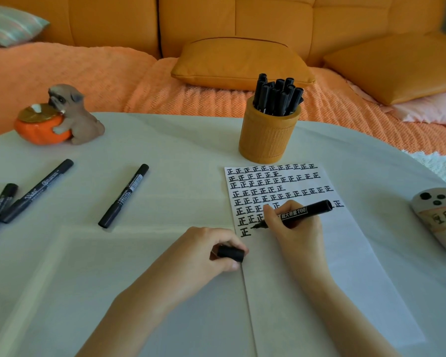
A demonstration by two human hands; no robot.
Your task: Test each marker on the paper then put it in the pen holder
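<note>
Right hand (pixel 296 228): fingers curled round the uncapped marker (pixel 304 211); nib low on the paper (pixel 345 253), just right of the lone mark in the last row.
Left hand (pixel 204 251): curled round the cap (pixel 231 253), resting at the paper's left edge.
Step in hand: test stroke. Keep light, even pressure and steady the sheet with the left hand. Start in blank space beside the last mark and recap firmly before storing.
Pen holder (pixel 267 140): upright, just beyond the paper's top edge.
Count, stored markers (pixel 278 96): roughly ten; caps overlap, exact number unclear.
Count, loose markers: one (pixel 124 195), a second (pixel 36 190), plus an edge cluster (pixel 0 202) of at least two, cropped.
Count, holders: one. Paper sheets: one.
</note>
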